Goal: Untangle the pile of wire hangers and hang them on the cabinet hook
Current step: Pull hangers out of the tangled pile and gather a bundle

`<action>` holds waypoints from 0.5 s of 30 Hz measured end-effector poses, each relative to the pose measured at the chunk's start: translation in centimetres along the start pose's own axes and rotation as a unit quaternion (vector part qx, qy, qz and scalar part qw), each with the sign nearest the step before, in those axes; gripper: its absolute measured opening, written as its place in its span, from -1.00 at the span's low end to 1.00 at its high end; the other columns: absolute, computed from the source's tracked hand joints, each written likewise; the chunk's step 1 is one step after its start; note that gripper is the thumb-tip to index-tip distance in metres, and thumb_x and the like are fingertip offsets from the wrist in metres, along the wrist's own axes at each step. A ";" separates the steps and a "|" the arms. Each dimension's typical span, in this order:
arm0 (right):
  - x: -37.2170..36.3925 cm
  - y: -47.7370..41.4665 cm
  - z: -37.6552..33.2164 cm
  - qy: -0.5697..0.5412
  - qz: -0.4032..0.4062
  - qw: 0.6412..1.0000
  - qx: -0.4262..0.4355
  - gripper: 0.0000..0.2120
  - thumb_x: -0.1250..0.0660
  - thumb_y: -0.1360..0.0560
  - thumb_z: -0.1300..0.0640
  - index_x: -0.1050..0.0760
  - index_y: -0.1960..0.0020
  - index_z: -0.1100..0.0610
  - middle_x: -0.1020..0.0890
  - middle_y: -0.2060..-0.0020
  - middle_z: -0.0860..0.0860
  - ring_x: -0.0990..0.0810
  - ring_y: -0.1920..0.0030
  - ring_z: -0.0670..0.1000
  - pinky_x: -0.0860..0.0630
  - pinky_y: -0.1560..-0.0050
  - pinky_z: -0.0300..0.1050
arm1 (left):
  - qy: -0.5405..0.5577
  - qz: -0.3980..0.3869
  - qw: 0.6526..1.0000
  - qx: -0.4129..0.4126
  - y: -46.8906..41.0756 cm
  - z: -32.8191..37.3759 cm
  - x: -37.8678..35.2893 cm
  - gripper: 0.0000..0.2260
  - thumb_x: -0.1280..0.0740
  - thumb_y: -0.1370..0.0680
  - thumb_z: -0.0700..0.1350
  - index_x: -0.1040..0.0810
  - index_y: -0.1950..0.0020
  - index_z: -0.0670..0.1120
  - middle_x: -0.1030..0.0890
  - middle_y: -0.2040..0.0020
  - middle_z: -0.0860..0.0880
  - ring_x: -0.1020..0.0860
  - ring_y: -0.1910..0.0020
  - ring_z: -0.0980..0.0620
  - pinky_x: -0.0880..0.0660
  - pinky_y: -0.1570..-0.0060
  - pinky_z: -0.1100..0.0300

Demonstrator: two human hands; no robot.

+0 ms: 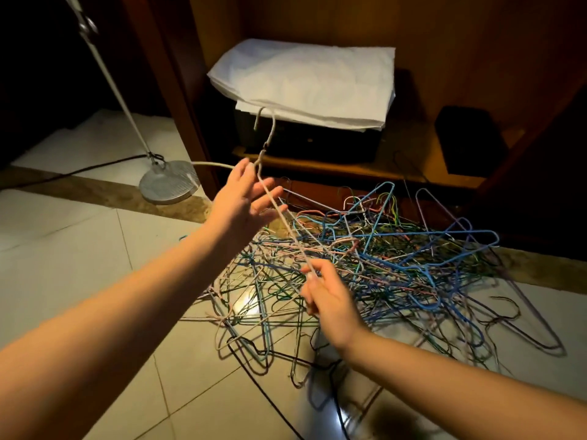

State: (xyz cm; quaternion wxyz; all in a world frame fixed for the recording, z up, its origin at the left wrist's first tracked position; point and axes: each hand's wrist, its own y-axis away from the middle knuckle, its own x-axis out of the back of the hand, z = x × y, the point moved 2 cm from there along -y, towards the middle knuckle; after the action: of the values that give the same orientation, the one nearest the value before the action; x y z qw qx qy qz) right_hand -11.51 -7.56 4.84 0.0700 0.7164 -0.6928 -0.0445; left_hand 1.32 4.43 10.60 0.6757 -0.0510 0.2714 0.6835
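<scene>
Left hand [244,198]: raised above the pile's left edge, fingers spread and nearly straight, wire of the pale hanger lying across them, no closed grip visible.
Right hand [330,300]: lower, over the pile's near side, thumb and fingertips pinching the same hanger's wire.
Pale hanger [285,228]: held up off the pile, slanting from the right hand up past the left, hook end on top and pointing at the cabinet.
Hanger pile [381,255]: tangled, many colours (blue, green, pink, white), flat on the tiled floor [79,249].
Cabinet [476,42]: directly behind the pile, wood, open front.
Folded white sheets [301,81]: behind the pile, in the cabinet, on top of a dark box [317,144].
Small black box [470,141]: behind the pile's right end, same shelf.
Lamp base [168,182]: left of the pile, round, metal, pole rising up-left.
Black cable [270,398]: on the floor at the pile's near side.
</scene>
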 end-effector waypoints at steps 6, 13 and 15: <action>-0.2 1.3 -1.1 -0.062 -0.094 0.991 -0.073 -0.81 -0.01 -0.62 0.26 -0.35 0.03 0.07 -0.43 0.35 0.01 -0.40 0.32 -0.08 -0.42 0.22 -0.21 | -0.007 -0.037 0.999 -0.026 0.1 0.6 1.3 -0.84 -0.08 -0.64 0.01 -0.43 -0.11 0.10 -0.37 0.40 0.04 -0.39 0.50 0.17 -0.53 0.34 0.20; 5.9 -1.5 -2.0 0.153 0.058 0.986 -0.013 -0.86 -0.20 -0.54 0.25 -0.45 0.06 0.03 -0.52 0.15 0.08 -0.46 0.18 0.14 -0.49 0.10 0.04 | -0.167 -0.003 0.984 -0.069 -0.1 -0.6 2.1 -0.79 -0.11 -0.63 -0.11 -0.40 0.19 -0.04 -0.25 0.49 0.07 -0.17 0.59 0.18 -0.09 0.63 0.39; 9.2 -3.8 -0.9 0.208 0.153 0.966 -0.020 -0.85 -0.21 -0.52 0.29 -0.46 0.04 0.06 -0.50 0.25 0.04 -0.42 0.28 0.08 -0.41 0.28 -0.04 | -0.221 0.016 0.973 -0.069 -0.4 -2.1 2.3 -0.79 -0.12 -0.62 -0.14 -0.40 0.21 -0.03 -0.25 0.46 0.05 -0.19 0.57 0.16 -0.10 0.62 0.38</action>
State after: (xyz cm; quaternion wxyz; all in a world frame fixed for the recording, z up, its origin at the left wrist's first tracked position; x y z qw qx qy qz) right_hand -7.28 -16.56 5.45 0.2325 0.5939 -0.7633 0.1027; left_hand 0.93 5.56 7.66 0.7025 0.0590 0.0683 0.7059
